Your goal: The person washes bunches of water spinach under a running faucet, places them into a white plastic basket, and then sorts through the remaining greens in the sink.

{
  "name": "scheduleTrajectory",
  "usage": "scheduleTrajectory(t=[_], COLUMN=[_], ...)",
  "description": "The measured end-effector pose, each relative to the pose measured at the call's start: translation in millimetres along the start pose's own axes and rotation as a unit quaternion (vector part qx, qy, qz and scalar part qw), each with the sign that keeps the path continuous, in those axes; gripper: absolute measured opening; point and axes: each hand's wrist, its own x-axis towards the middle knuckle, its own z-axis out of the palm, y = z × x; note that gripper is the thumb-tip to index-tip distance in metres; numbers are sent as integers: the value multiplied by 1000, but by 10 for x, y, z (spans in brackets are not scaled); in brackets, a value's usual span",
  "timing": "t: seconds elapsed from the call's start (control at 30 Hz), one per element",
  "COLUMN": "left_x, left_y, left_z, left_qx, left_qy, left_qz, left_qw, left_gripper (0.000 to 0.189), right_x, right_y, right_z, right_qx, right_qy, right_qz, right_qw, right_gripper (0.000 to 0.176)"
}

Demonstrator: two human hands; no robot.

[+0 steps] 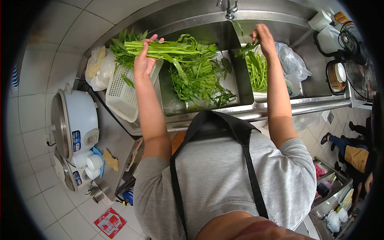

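Observation:
A bunch of long green stems [164,49] lies across my left hand [145,58], whose fingers curl round it above a white perforated basket [122,94]. My right hand [264,38] is raised over the right sink basin, fingers pinched together, with a leafy green sprig [249,49] hanging beside them. Loose leafy greens [196,78] fill much of the left basin [170,105]. Below my right hand, cut green stems [256,70] rest in a light container in the right basin.
Clear plastic bags [292,62] lie right of the cut stems. A faucet [230,10] stands behind the sink. At left are a bagged item [98,70] and a large rice cooker [76,124]. A fan [358,78] is at right; another person [356,154] is beyond.

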Motion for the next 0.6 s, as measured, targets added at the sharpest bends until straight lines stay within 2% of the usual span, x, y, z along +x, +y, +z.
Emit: scheduleTrajectory(t=[0.07,0.1,0.17,0.2,0.3,0.37,0.4,0.47,0.5,0.53,0.6], left_x=[40,65,104,110,127,129,134,176,199,222,237], left_y=[-4,-21,-44,-61,-103,-144,-187,-251,-257,-293,-381], left_z=[8,-3,5,23,63,94,101,118,53,-1,-63], left_qx=[-2,-12,-22,-20,-33,-51,-50,-62,-81,-82,-119], left_qy=[1,2,1,3,28,83,83,238,210,210,257], left_qz=[2,4,8,2,-17,-43,-43,-81,-122,-119,-156], left_qw=[1000,1000,1000,1000,999,994,994,966,967,967,946], left_gripper=[15,15,16,17,18,22,22,28,38,38,43], right_x=[-79,-166,-238,-293,-241,-194,-196,-182,-177,-162,-158], right_y=[-102,-105,2,-80,97,214,209,181,213,248,307], right_z=[242,437,663,802,950,1029,1068,1127,1139,1149,1159], right_qx=[-139,-230,-272,-327,-334,-484,-483,-452,-423,-423,-311], right_qy=[-80,-122,-232,-234,-254,-221,-221,-207,-187,-188,-156], right_qz=[82,-28,16,26,45,-152,-152,-96,-127,-129,-171], right_qw=[984,965,934,915,907,833,833,862,878,877,922], right_gripper=[22,22,21,23,21,21,21,19,18,18,16])
